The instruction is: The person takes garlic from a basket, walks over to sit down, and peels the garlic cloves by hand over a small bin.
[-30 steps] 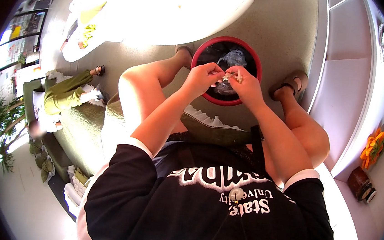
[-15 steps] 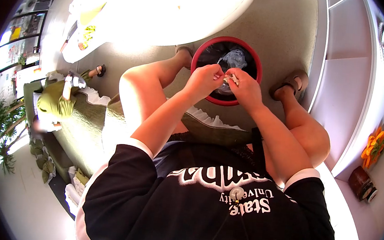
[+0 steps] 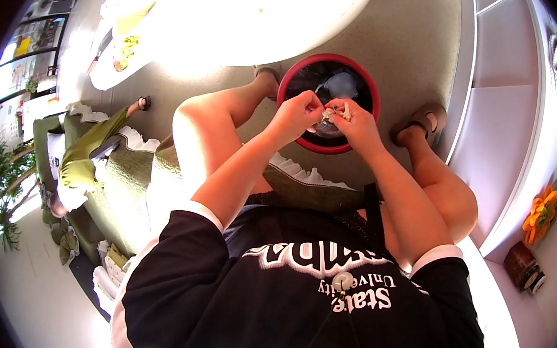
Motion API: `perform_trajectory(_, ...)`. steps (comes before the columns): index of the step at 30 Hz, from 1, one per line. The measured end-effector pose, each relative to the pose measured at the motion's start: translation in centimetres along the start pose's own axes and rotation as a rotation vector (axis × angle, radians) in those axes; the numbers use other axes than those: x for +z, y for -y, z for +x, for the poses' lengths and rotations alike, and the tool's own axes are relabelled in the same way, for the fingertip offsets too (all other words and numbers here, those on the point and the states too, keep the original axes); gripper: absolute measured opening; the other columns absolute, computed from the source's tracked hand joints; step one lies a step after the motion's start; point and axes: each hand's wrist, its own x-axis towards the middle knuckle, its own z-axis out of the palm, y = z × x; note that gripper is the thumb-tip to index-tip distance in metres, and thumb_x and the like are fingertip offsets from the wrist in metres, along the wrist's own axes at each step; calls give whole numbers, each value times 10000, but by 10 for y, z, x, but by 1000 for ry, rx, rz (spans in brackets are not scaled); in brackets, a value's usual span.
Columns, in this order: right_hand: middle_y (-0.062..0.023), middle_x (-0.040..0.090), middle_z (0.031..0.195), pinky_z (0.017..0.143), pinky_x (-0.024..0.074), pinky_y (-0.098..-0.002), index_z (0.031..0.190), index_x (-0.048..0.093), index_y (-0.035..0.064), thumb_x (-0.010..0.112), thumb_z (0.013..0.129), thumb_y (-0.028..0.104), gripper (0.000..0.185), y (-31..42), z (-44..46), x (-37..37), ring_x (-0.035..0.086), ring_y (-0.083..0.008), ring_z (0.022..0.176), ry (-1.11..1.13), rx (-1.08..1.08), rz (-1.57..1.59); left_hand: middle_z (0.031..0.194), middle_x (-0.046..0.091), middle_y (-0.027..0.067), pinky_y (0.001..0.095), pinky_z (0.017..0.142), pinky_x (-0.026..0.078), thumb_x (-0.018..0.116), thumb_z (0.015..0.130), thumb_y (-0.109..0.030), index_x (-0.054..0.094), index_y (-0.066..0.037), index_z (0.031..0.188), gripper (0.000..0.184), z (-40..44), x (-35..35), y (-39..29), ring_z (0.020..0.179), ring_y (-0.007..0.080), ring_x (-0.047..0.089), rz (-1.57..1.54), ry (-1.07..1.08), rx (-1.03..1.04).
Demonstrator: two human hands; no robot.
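Note:
My left hand (image 3: 299,116) and my right hand (image 3: 357,126) meet over a red-rimmed bin (image 3: 285,78) standing between my feet. Pinched in my right hand is a small, whitish, uneven piece (image 3: 347,110), too small to name surely. The left fingertips are closed together right beside it, touching or nearly touching more pale bits (image 3: 327,113); whether they grip anything is hidden. Inside the bin are a dark liner and a crumpled, bluish clear plastic bag (image 3: 340,85), partly behind my hands.
A white, brightly lit round table (image 3: 290,36) stands ahead on the left. Another person (image 3: 80,163) is on the green sofa (image 3: 125,180) to my left. On the right, white shelving (image 3: 498,120) holds an orange flower (image 3: 541,211) and a brown jar (image 3: 522,267).
My fingers have shifted slightly around the pale piece, showing more of it in the right hand. The other person on the sofa has moved from bent forward to leaning back.

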Motion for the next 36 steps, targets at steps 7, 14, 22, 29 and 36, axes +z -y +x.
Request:
perform_trajectory(7, -67, 615, 851, 740, 451, -275, 1016, 582, 66, 600, 823, 103, 197, -8, 2, 1, 576, -136, 783, -10, 44, 145, 847, 564, 16, 259, 648, 528, 537, 903, -185, 537, -42, 931, 146, 11, -4, 19, 790, 96, 547, -196, 98, -144)
perform_trajectory(14, -66, 611, 866, 763, 452, -278, 1026, 557, 67, 598, 826, 104, 208, -13, 3, 3, 579, -142, 807, -19, -15, 127, 774, 540, 7, 242, 561, 491, 516, 917, -237, 552, -53, 929, 188, 7, -1, 8, 667, 90, 509, -283, 102, -219)
perform_trajectory(22, -78, 613, 864, 751, 460, -290, 1005, 526, 81, 617, 821, 140, 214, -9, 3, 3, 594, -160, 811, -63, -10, 122, 711, 551, 57, 278, 522, 481, 547, 890, -227, 547, -34, 927, 197, 16, 0, 35, 646, 146, 563, 110, -67, -200)
perform_trajectory(29, -101, 636, 892, 713, 482, -344, 1005, 517, 106, 626, 808, 186, 238, -5, -2, 5, 633, -277, 807, -110, -53, -155, 743, 586, 69, 286, 557, 483, 532, 881, -228, 578, -28, 883, 205, 12, 6, 28, 621, 143, 558, 35, -25, 38)
perform_trajectory(36, -93, 640, 911, 708, 489, -366, 1024, 520, 115, 633, 794, 186, 266, -1, -6, 8, 629, -295, 836, -124, -138, -266, 723, 572, 124, 334, 591, 461, 486, 880, -192, 541, -24, 883, 176, -2, 17, 8, 626, 173, 559, 79, -82, 98)
